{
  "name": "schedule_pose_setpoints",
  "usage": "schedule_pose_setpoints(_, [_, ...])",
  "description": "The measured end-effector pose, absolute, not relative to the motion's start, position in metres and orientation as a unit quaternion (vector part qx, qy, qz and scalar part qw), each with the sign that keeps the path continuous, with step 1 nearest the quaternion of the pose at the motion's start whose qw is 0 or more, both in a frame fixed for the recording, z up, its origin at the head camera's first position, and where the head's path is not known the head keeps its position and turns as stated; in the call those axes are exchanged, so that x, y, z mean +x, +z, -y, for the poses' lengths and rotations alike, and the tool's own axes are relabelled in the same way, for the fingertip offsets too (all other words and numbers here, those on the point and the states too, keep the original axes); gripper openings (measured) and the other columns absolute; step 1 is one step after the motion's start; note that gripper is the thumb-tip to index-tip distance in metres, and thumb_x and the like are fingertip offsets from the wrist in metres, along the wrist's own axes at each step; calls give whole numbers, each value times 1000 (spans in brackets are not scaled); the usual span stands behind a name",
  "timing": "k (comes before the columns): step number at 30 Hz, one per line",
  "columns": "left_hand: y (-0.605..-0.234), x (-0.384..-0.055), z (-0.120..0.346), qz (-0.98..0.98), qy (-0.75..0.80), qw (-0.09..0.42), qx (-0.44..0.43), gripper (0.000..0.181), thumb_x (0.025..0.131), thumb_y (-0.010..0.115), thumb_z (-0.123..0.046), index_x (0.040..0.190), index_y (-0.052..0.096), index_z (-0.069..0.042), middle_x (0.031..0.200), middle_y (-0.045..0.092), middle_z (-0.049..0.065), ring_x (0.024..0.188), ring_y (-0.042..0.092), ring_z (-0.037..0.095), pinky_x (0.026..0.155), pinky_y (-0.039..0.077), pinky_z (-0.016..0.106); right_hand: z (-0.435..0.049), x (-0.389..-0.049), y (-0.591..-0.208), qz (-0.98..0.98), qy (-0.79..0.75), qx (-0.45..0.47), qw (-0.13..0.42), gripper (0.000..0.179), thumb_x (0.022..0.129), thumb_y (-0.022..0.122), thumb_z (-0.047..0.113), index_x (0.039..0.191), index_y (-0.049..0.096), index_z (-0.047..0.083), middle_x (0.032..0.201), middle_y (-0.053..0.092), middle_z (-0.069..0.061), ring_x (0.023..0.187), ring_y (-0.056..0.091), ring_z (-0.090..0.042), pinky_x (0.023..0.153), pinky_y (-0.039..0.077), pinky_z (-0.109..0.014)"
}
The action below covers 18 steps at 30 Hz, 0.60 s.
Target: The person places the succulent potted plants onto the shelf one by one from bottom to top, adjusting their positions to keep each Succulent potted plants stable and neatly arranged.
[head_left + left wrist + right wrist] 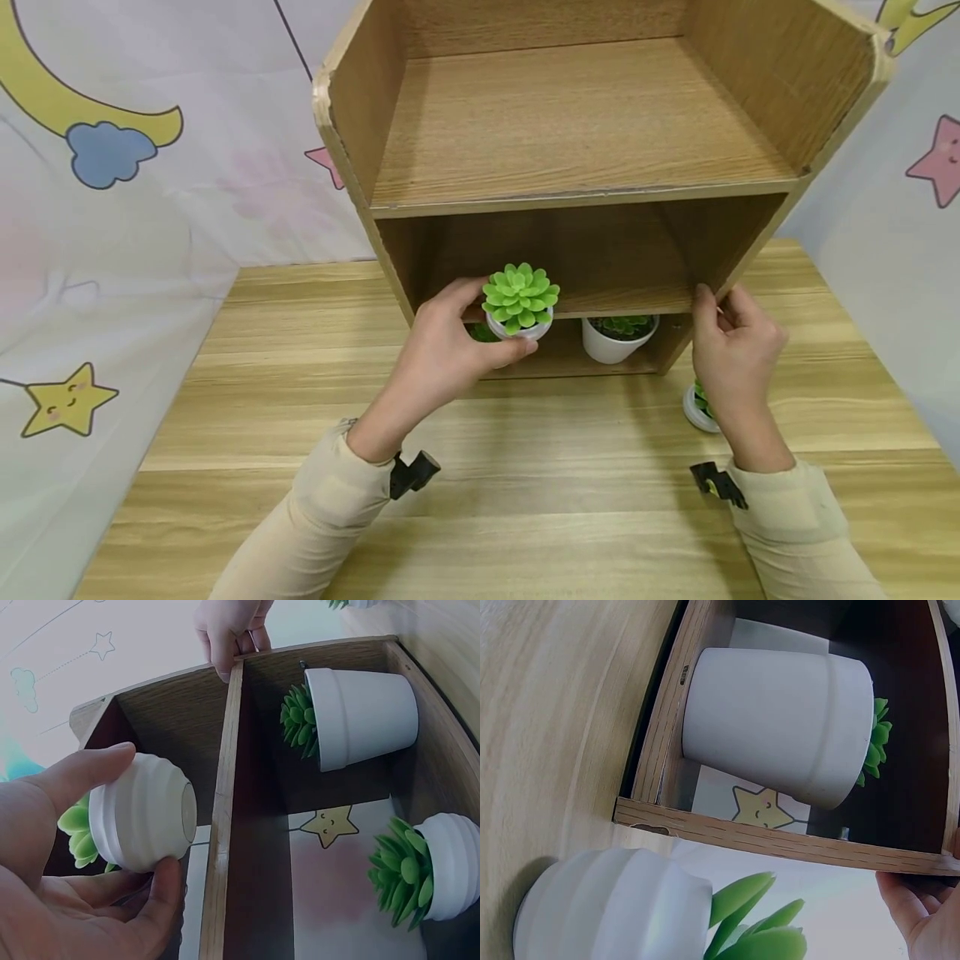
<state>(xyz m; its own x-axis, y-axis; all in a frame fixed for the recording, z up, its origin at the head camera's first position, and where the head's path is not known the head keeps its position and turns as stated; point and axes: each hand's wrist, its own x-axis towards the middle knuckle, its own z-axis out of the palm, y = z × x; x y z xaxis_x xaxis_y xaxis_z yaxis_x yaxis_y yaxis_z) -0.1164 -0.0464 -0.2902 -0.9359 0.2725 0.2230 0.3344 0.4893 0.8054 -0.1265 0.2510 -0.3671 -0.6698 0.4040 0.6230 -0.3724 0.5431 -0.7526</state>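
Observation:
A bright green artificial succulent in a small white ribbed pot (519, 302) is pinched between the thumb and fingers of my left hand (442, 337), at the front of the middle shelf. The left wrist view shows the thumb on the rim of this pot (142, 814) and fingers under its side. My right hand (738, 350) grips the right side edge of the wooden shelf unit (585, 117), near the middle board. On the bottom shelf are a larger white pot (611, 343) with a green plant and a smaller potted succulent (405, 874), mostly hidden in the head view.
Another small potted succulent (701, 408) stands on the wood-grain table (570, 500), right of the shelf unit and partly behind my right hand. A pale cloth (187, 208) printed with moons and stars hangs behind. The unit's raised sides flank its top board.

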Motion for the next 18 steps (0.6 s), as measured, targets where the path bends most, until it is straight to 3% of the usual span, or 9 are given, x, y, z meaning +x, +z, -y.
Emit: schedule_pose_setpoints(18, [-292,-125,47,871,-465,43,-151,57,72,87,-27,122,65,-10,112,62,-4,100,58,13,84,50,33,-251,-126,-365,782,471,-6,409,21,95,59,8,98,73,-7,89,71,-17,77,64,5,65,48,-9])
